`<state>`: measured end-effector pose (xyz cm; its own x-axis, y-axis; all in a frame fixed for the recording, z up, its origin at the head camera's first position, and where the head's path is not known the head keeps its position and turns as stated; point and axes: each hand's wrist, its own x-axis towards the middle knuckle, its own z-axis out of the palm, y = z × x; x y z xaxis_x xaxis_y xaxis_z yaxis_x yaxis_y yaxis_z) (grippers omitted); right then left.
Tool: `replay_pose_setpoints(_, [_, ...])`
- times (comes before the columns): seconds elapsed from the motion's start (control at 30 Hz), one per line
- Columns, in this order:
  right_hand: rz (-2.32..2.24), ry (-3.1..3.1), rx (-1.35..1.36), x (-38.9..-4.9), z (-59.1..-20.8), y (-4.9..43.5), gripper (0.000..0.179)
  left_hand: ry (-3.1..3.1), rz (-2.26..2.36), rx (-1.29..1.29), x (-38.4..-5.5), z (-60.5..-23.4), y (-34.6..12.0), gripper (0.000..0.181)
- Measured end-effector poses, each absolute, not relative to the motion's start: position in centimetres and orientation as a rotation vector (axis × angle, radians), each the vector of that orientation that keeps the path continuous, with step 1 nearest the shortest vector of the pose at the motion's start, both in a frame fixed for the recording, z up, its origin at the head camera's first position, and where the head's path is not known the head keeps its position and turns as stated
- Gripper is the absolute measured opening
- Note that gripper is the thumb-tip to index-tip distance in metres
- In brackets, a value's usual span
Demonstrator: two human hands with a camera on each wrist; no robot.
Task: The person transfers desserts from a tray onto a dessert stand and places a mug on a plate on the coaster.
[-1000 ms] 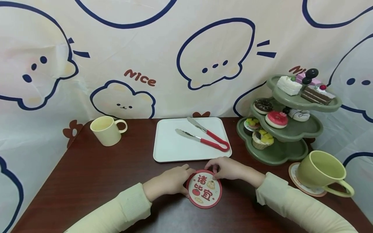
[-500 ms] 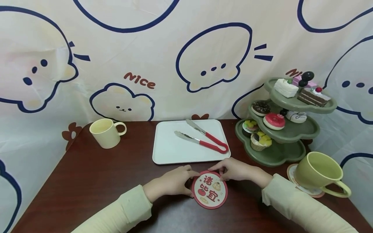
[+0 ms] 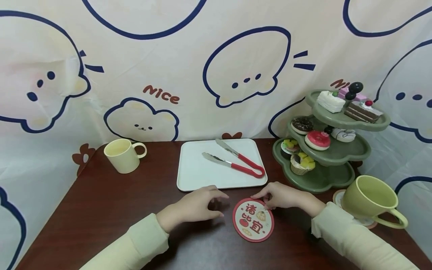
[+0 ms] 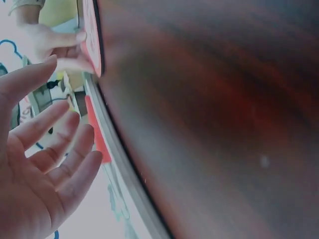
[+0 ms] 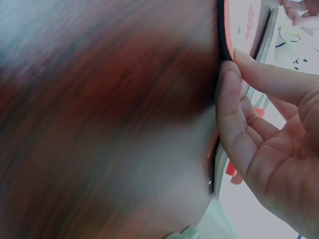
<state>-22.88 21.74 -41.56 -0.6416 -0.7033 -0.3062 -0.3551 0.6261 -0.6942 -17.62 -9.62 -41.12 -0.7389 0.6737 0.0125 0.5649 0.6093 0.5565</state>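
Note:
A round coaster with a red rim, printed characters and small food pictures lies close over the dark wooden table. My right hand pinches its upper right edge; in the right wrist view the thumb is on the printed face and a finger is at the dark edge. To the left of the coaster, apart from it, my left hand holds nothing. Its fingers are spread and slightly bent, as the left wrist view shows with the palm facing the camera.
Behind the hands lies a white tray bearing red-handled tongs. A pale yellow mug stands at the back left. To the right are a green three-tier stand with toy-like cakes and doughnuts, and a green mug on another coaster.
The coaster has slid right with my right hand. My left hand, which was at the coaster's left edge, has let go and drawn away to the left.

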Motion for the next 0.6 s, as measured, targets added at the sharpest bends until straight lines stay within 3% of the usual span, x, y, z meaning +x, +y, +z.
replay_pose_setpoints(0.37, [-0.845, 2.286, -0.818, -23.1, -41.8, 24.4, 0.045, 2.742, 1.032, 1.08, -17.9, -40.4, -12.6, 0.031])
replay_pose_setpoints(0.6, [-0.896, 2.282, -0.791, -22.9, -42.1, 26.3, 0.045, 2.801, 1.115, 0.962, -17.8, -40.1, -14.9, 0.029])
